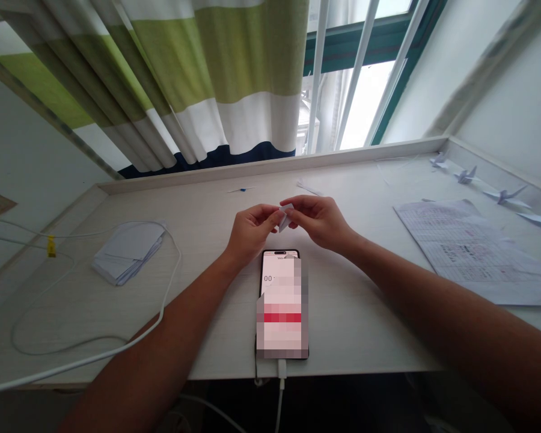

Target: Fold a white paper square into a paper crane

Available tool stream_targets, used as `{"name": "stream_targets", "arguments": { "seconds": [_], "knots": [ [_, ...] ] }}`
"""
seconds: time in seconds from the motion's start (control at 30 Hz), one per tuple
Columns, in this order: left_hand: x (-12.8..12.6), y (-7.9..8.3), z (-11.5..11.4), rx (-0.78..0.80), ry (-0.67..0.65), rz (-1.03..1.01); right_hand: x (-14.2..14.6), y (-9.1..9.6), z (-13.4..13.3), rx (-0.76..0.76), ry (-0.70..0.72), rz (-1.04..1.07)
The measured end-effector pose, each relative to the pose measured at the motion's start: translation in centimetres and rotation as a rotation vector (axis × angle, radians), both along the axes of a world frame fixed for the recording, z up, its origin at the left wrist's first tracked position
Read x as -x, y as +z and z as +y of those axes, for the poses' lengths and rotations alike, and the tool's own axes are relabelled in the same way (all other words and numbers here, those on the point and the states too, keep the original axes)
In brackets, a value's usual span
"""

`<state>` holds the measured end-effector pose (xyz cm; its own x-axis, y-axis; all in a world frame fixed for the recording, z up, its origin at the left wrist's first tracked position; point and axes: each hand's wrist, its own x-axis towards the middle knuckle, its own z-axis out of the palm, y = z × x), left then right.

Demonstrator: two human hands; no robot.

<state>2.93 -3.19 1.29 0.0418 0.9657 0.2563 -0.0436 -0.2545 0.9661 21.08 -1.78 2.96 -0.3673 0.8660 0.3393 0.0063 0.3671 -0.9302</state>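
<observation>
Between my two hands is a small folded piece of white paper [285, 220], held just above the desk. My left hand [255, 227] pinches its left side with thumb and fingers. On the other side, my right hand [318, 220] grips the upper right part, thumb laid across the front. The fingers hide some of the folds. Right below the hands lies a phone [282, 300] with a lit screen, partly blurred out, and a white cable plugged into its lower end.
Several folded paper cranes [466, 175] line the right edge of the desk [351, 337]. Near them lies a large printed sheet [473, 252]. A stack of white paper squares [128, 249] sits at left, beside a loose white cable [175, 264]. Paper strips [309, 187] lie behind my hands.
</observation>
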Motion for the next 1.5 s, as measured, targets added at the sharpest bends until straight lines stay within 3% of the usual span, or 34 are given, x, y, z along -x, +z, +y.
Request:
{"name": "stream_targets", "arguments": {
  "seconds": [0.4,0.63,1.0,1.5],
  "knots": [
    [0.25,-0.60,0.28,-0.037,-0.011,-0.022,-0.18,-0.70,0.47,-0.010,0.038,-0.011],
    [0.24,-0.90,0.38,-0.099,0.002,-0.066,0.09,-0.57,0.28,0.002,0.031,0.096],
    [0.89,-0.35,0.32,-0.239,-0.012,0.066,0.01,-0.22,0.28,0.020,-0.007,0.155],
    [0.24,-0.22,0.27,-0.091,0.066,-0.075,0.15,-0.78,0.37,0.004,-0.009,0.113]
  ]
}}
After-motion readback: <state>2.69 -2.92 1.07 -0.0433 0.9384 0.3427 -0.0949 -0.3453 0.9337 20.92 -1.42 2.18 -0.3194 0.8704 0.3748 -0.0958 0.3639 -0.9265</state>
